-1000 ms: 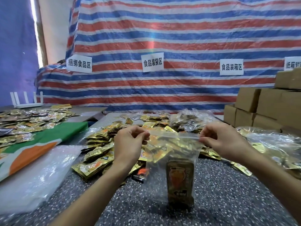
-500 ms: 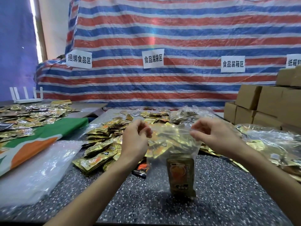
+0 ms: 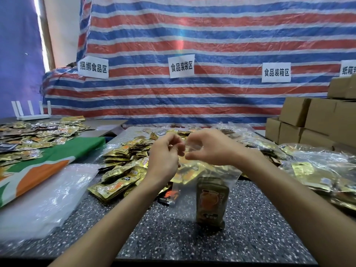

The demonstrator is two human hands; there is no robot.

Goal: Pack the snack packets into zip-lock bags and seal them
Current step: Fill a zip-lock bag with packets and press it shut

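Item: bag (image 3: 181,209), clear, zip-lock type. Stands upright on the speckled desk (image 3: 173,241), centre front, with one gold packet (image 3: 212,201) upright inside.
Left hand (image 3: 163,153): fingers curled, pinching the bag's top edge.
Right hand (image 3: 213,149): the same, pinching that edge just beside the left; the two hands are nearly touching.
Loose packets (image 3: 119,178): gold heap on the desk, left of and behind the bag.
Filled bags (image 3: 317,170): heaped at the right.
Plastic sheets (image 3: 44,199): clear stack, front left.
Cloth (image 3: 48,164): green and orange, far left, with more packets lying on it.
Boxes (image 3: 317,120): cardboard, stacked at the rear right.
Tarp (image 3: 192,35): striped backdrop with paper signs (image 3: 181,66).
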